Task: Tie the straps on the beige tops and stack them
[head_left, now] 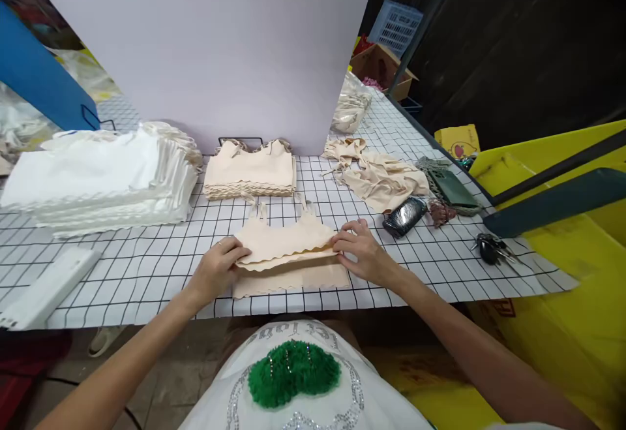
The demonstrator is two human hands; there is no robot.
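Observation:
A beige camisole with thin straps and a wavy hem lies at the front of the table, straps pointing away from me. My left hand pinches its left hem corner, and my right hand grips the right corner. The lifted hem shows two layers slightly apart. Beneath it, a flat beige piece of fabric rests on the cloth; whether it is a separate garment I cannot tell. Just behind stands a neat stack of beige camisoles.
White folded garments are piled at the left, with a white strip-shaped box in front. To the right lie crumpled beige garments, a black wrapped packet, a dark green phone and keys. A pale upright board bounds the back.

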